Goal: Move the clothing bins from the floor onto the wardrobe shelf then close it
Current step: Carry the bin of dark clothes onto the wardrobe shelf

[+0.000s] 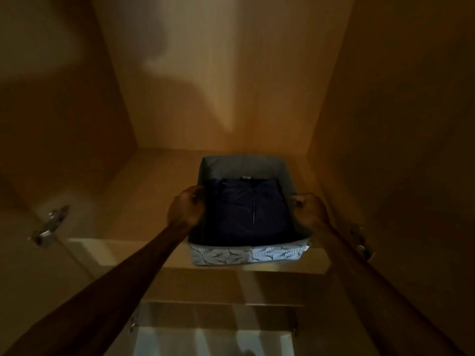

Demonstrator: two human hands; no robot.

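A fabric clothing bin (246, 254) with a pale leaf-patterned front rests on the wooden wardrobe shelf (144, 191), toward its right side, its front edge at the shelf's lip. A folded dark blue zip garment (246, 211) fills it. My left hand (186, 209) is closed on the bin's left rim. On the bin's right rim my right hand (309, 209) is closed the same way. Both arms reach up from below. The wardrobe interior is dim.
The wardrobe's side walls stand close on both sides. A metal door hinge (50, 224) sits on the left wall and another hinge (362, 246) on the right. The shelf's left half (123, 214) is bare wood. Lower shelf edges (218, 301) show beneath.
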